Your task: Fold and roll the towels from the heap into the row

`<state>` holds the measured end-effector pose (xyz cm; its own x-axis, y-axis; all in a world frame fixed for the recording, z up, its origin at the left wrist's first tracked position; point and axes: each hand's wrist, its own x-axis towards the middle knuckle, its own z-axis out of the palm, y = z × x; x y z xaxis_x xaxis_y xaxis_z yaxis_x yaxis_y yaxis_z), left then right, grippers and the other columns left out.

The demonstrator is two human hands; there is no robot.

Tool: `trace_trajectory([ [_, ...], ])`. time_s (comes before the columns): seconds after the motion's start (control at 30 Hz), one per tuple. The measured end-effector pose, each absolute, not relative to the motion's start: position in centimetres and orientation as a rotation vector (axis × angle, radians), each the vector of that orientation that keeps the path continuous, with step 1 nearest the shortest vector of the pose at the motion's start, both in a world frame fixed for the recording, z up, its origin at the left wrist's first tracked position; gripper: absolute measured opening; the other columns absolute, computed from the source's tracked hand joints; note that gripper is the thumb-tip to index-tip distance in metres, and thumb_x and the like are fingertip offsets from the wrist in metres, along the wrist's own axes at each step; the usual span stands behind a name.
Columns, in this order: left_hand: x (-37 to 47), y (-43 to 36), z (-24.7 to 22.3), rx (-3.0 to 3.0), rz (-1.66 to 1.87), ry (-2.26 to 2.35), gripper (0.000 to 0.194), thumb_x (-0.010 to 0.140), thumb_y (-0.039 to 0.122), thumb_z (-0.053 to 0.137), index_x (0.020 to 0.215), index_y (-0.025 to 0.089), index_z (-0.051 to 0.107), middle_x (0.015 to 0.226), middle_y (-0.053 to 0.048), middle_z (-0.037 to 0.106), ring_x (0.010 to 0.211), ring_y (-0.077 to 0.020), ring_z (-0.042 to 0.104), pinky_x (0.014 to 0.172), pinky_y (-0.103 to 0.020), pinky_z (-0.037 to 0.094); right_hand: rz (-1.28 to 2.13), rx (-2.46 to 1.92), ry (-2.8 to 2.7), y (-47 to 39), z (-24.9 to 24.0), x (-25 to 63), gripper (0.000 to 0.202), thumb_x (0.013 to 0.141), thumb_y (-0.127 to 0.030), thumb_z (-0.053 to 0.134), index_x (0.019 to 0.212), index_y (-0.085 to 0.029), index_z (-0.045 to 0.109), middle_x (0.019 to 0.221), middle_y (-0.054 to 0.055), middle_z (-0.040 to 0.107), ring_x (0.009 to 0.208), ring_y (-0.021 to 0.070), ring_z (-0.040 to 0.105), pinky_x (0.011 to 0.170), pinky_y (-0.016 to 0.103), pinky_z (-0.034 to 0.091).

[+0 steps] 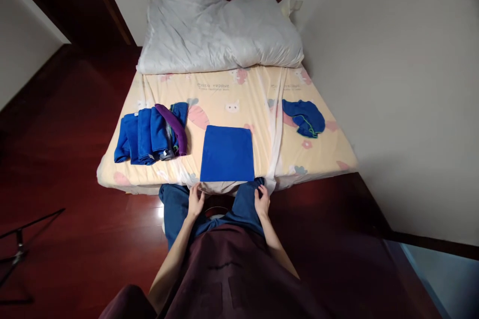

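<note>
A blue cloth [227, 153] lies flat and square on the bed, its near edge close to the mattress edge. My left hand [196, 201] rests on my left knee just below the cloth's near left corner, fingers loosely bent and holding nothing. On my right knee lies my right hand [262, 201], also empty with its fingers apart, just below the near right corner. Neither hand touches the cloth. To the left sit several folded blue towels [144, 134] in a row, with a purple rolled cloth [172, 127] across their right end. A crumpled blue cloth with green edging [307, 117] lies at the right.
The bed [232, 104] has a pale yellow printed sheet. A bulky grey-white quilt [220, 32] is heaped at its far end. A white wall [392, 84] stands close on the right. Black stand legs [18, 246] reach over the dark red floor [93, 239] at left.
</note>
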<state>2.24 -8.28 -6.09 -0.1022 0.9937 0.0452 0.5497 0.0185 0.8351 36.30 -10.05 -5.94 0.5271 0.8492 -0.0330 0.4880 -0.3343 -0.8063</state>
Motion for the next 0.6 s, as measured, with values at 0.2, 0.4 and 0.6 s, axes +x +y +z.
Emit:
trace_trajectory([
  [0.2, 2.2, -5.3, -7.1, 1.108, 1.089, 1.574, 0.065, 0.094, 0.050, 0.058, 0.150, 0.023, 0.036, 0.118, -0.012, 0.070, 0.105, -0.0247, 0.074, 0.090, -0.042, 0.061, 0.800, -1.877, -0.854, -5.2, -5.2, 34.3, 0.069, 0.084, -0.069, 0.052, 0.126, -0.015, 0.059, 0.111, 0.018, 0.076, 0.109, 0.0308, 0.072, 0.102, 0.048, 0.052],
  [0.4, 2.6, -3.4, -6.4, 1.102, 1.089, 1.551, 0.075, 0.090, 0.059, 0.063, 0.149, 0.020, 0.038, 0.101, -0.006, 0.070, 0.090, -0.0224, 0.076, 0.082, -0.039, 0.062, 0.809, -1.768, -0.725, -3.7, -5.5, 34.4, 0.066, 0.075, -0.071, 0.064, 0.112, -0.017, 0.056, 0.104, 0.015, 0.074, 0.093, 0.0241, 0.072, 0.088, 0.039, 0.056],
  [0.6, 1.8, -2.0, -4.0, 1.291, 1.063, 1.515, 0.061, 0.089, 0.059, 0.063, 0.133, 0.017, 0.062, 0.094, -0.009, 0.073, 0.085, -0.0241, 0.073, 0.083, -0.042, 0.061, 0.846, -1.679, -0.751, -3.7, -5.0, 35.1, 0.058, 0.076, -0.068, 0.063, 0.107, -0.020, 0.056, 0.089, 0.005, 0.070, 0.072, 0.0166, 0.064, 0.071, 0.031, 0.054],
])
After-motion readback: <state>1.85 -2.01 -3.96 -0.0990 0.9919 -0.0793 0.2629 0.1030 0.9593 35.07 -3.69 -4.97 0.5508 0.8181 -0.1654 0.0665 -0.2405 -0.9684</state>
